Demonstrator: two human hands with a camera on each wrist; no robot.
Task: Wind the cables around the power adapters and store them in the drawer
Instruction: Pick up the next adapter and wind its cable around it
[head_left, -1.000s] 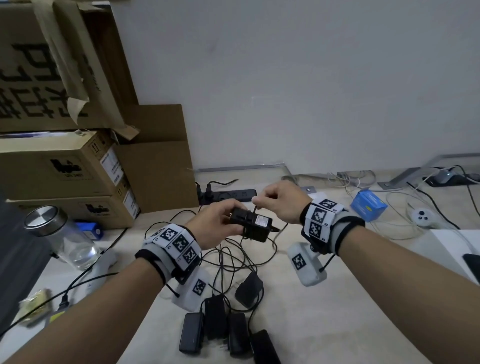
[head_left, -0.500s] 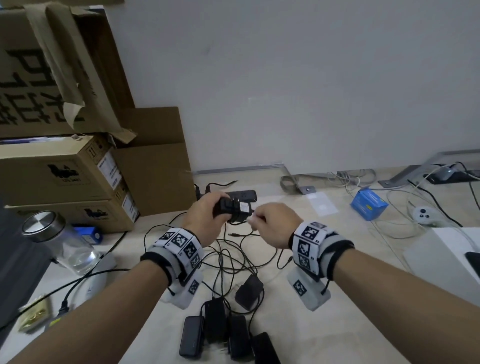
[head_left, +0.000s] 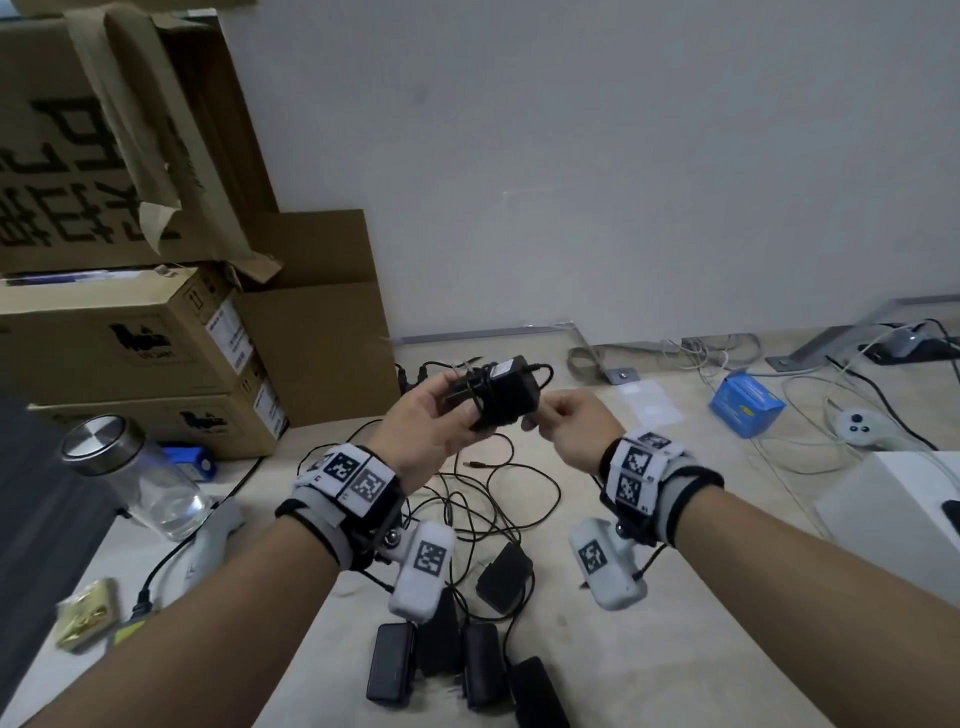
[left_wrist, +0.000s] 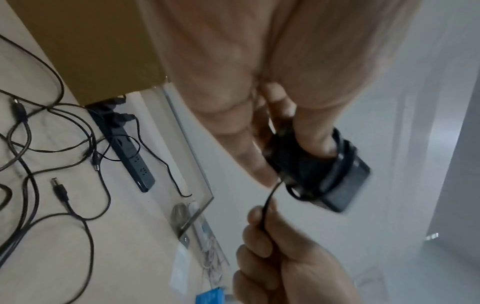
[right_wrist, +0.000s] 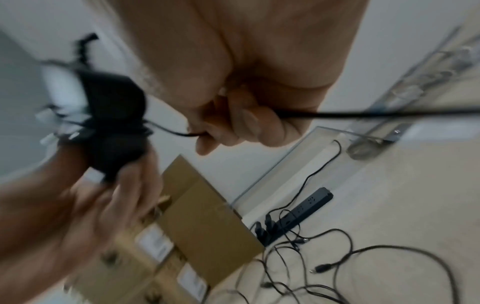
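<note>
Head view, lower centre of the frame: a row of black power adapters (head_left: 441, 670) lies on the pale surface (head_left: 701, 665) close to the bottom edge, with one more adapter (head_left: 504, 574) just above them and a tangle of loose cables (head_left: 493, 493) spread toward mid-frame. Bare surface lies to the right of the row, between it and a white box (head_left: 893, 499) at the right edge. Above the tangle, mid-frame, the left hand (head_left: 426, 423) grips a black power adapter (head_left: 501, 397) clear of the surface, fingers curled round its body, several turns of its cable (left_wrist: 267, 202) already wrapped about its middle. Just to the right, the right hand (head_left: 566, 426) pinches that cable between thumb and fingers close to the adapter; the wrist views show a short run between the two hands. At the left edge a glass jar (head_left: 130, 478) with a metal lid stands near stacked cardboard boxes (head_left: 130, 343), which fill the upper left. Behind the hands a black power strip (right_wrist: 301, 211) lies along the surface's far edge by the grey wall (head_left: 623, 156). A blue box (head_left: 745, 402) and a white controller (head_left: 857, 428) sit among thin wires at mid-right.
</note>
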